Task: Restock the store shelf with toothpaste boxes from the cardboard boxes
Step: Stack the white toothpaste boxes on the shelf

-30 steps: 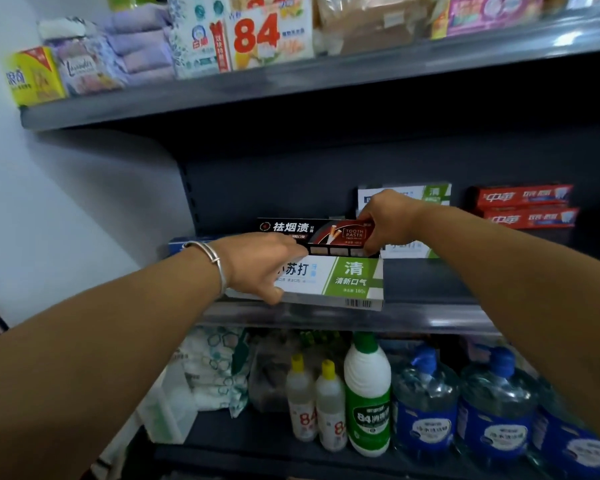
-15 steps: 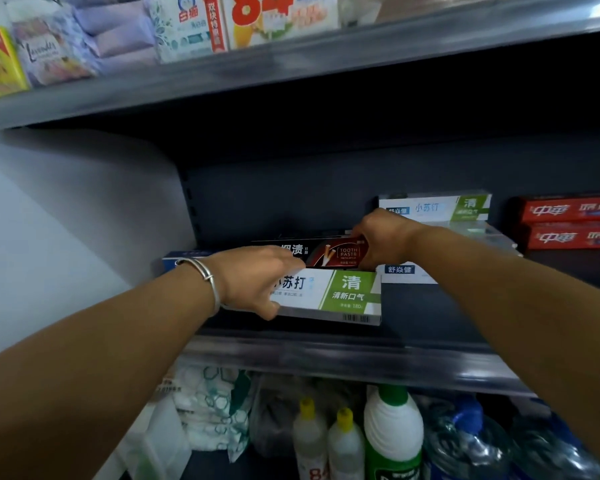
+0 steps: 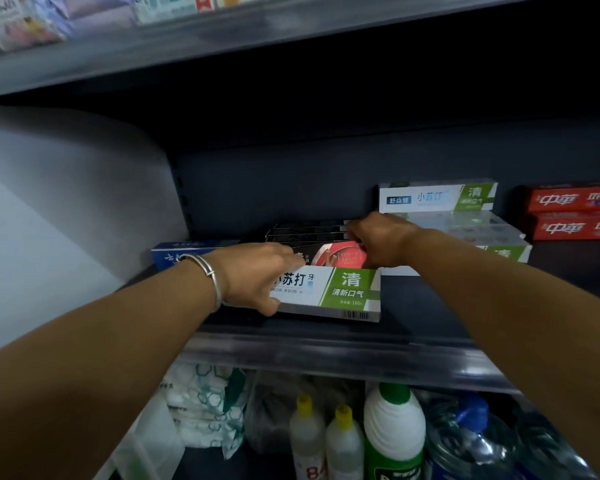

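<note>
Placing step. My left hand (image 3: 257, 275) grips the white-green toothpaste box (image 3: 329, 292) at the shelf (image 3: 326, 344) front; right hand (image 3: 378, 240) pinches the black box (image 3: 326, 252) just behind it. Next: seat both flush, I judge.

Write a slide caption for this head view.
Left hand grips a white-green toothpaste box; right hand holds a black one behind.
</note>
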A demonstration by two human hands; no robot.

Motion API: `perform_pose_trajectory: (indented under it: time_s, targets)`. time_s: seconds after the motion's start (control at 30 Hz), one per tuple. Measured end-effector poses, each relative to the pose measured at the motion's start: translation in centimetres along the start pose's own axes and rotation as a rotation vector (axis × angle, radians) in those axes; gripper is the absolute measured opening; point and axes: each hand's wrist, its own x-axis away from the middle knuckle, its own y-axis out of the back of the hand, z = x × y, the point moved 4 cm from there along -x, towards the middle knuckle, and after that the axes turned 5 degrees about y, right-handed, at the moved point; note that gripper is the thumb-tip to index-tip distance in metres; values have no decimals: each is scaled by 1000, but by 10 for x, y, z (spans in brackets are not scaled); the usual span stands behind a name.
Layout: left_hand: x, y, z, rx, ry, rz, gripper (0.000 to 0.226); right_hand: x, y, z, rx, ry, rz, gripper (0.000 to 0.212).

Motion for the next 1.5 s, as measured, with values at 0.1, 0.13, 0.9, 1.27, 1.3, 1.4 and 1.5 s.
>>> perform_pose_trajectory:
  time_s: [0.1,0.13,0.9,1.27,1.3,1.4,1.5]
  targets:
    - [-3,-3,-1,4,10,-1,57,-4,-6,-1,-37,9,3,26]
    - [-4,-4,0,6,12,-2,60,-6,-8,-1,-48,7,4,21]
    - [-11,-10,4,14,2,-14,53,-14,-17,-5,-43,-24,-38,18]
    - [-16,-8,2,26,5,-34,48,-18,-17,-11,-104,-56,-65,25]
    - [-16,-7,1,27,5,-36,49,-17,-16,-11,-100,-46,-62,21]
    - [-17,-8,1,23,6,-33,51,-16,-14,-8,-66,-31,-43,14]
    - [-17,-9,0,15,2,-35,50,-17,-14,-7,-56,-41,-26,22]
